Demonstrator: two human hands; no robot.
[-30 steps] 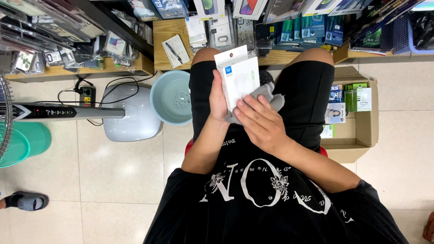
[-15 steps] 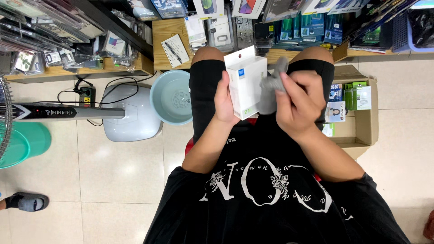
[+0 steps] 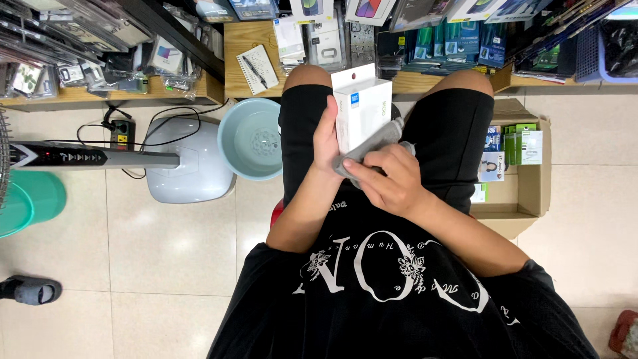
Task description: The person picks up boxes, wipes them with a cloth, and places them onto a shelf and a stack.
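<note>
Sitting on a red seat (image 3: 276, 211) over a pale tiled floor (image 3: 166, 266), a person in a black printed T-shirt (image 3: 392, 299) and black shorts (image 3: 452, 139) works above the lap, seen from a head-worn camera. Far across the scene runs a low wooden shelf (image 3: 239, 46) crowded with packaged phone accessories and a spiral notepad with a pen (image 3: 258, 68). To the right, an open brown cardboard carton (image 3: 531, 193) sits on the floor, holding small green and blue boxes. To the left stands a white fan base (image 3: 183, 166) with a grey-black fan column (image 3: 86, 157) lying across it, a black power strip (image 3: 122, 133) just beyond, and a pale blue plastic basin (image 3: 252, 138) beside the person's knee. A teal plastic tub (image 3: 30, 199) shows at the left edge, and a dark slipper (image 3: 30, 290) lies near the bottom left corner.

Between the knees, the left hand (image 3: 325, 143) is curled around a small white rectangular cardboard box (image 3: 362, 110), thumb up its left side, holding it upright above the lap. The right hand (image 3: 389, 179), fingers bent and closed, presses a grey cloth (image 3: 372, 143) against the near lower face of the box, the cloth bunched between the two hands.
</note>
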